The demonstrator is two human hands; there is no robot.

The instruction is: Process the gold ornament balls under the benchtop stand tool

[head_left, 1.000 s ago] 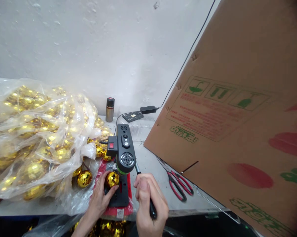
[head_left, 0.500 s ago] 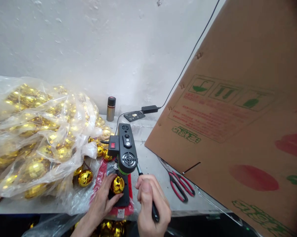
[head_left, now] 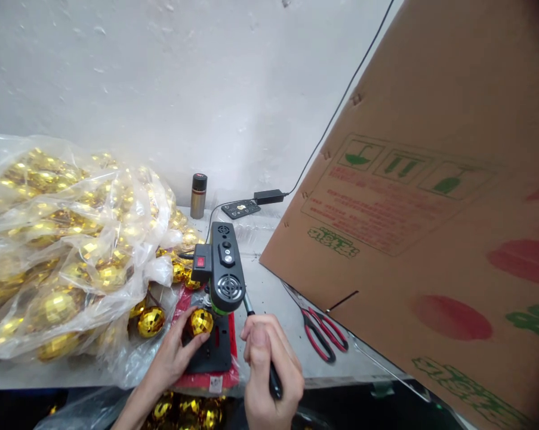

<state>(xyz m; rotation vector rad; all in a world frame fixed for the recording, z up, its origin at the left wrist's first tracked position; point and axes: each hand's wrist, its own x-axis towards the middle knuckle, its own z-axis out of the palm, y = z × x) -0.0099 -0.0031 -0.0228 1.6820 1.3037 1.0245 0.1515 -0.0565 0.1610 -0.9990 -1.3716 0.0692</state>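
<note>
Between the thumb and fingers of my left hand (head_left: 176, 351) is a gold mirrored ball (head_left: 202, 322), held over the left part of a black base plate (head_left: 209, 352). My right hand (head_left: 271, 367) is wrapped round the black grip of a lever (head_left: 274, 382) on the machine's right side. The small black press-like machine (head_left: 227, 269) has round vents, buttons and a side box with a red switch (head_left: 200, 261). Its head overhangs the plate, just behind and right of the ball. Red-edged plastic (head_left: 193, 382) lies beneath the base.
A large clear bag (head_left: 72, 257) of gold balls fills the left side, with a loose ball (head_left: 151, 322) beside it. Red-handled scissors (head_left: 323, 334) lie right, below a big leaning carton (head_left: 385, 209). A spray can (head_left: 198, 196) and power adapter (head_left: 269, 196) stand behind. More balls (head_left: 188, 412) sit below the table edge.
My left hand has shifted left with the gold ball, from under the machine's head towards the left side of the plate. My right hand stays on the lever. The view has turned slightly.
</note>
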